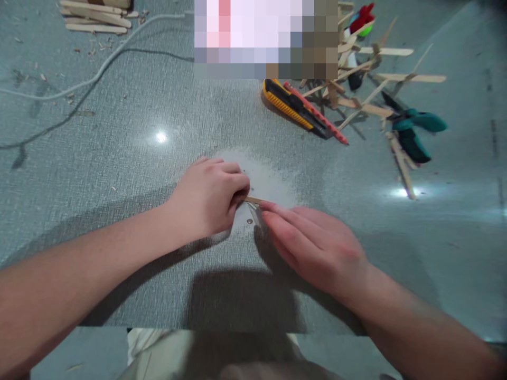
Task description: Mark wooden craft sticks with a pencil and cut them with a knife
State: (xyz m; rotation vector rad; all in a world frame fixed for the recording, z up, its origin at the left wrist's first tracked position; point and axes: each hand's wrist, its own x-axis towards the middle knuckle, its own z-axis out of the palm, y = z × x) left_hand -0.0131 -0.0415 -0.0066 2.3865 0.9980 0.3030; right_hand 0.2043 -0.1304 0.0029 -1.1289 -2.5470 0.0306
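A short, thin piece of wooden craft stick spans the gap between my two hands, just above the table. My left hand has its fingers curled round the stick's left end, which they hide. At the other end, my right hand pinches the stick between thumb and fingertips. Beneath the hands a pale, powdery patch covers the grey table. A small dark spot lies on the powder near my right fingertips.
A yellow-black utility knife and a red pencil lie beyond my hands. Green-handled pliers rest among loose and joined craft sticks at right. More craft sticks and a white cable are at far left. A blurred-out block hides the top middle.
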